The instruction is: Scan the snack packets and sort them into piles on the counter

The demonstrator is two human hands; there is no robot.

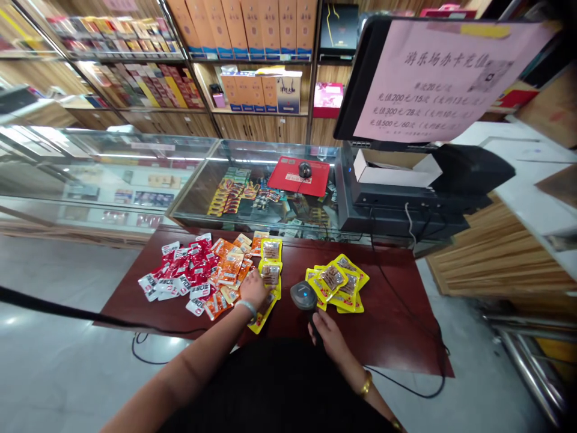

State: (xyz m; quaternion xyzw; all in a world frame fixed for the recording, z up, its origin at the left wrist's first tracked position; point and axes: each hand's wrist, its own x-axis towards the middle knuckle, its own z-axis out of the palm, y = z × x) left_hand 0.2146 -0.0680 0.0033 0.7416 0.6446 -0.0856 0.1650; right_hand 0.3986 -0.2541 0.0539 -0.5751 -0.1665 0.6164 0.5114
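My right hand (331,334) is wrapped round the handle of a dark handheld barcode scanner (303,296), whose head shows a blue light. Its head lies beside a loose pile of yellow snack packets (331,279) with clear windows. My left hand (253,291) is down among the packets, between the orange snack packets (231,267) and a column of yellow snack packets (271,249). The back of that hand hides most of its fingers, so their grip does not show. Further left lie many red-and-white packets (198,270), heaped against the orange ones.
The packets lie on a dark red-brown table (383,325). Behind it stands a glass display counter (198,204) with a red mouse pad (293,174) and a mouse (305,169) on top. A monitor with a pink sign (433,84) rises at right. A black cable (406,300) crosses the table.
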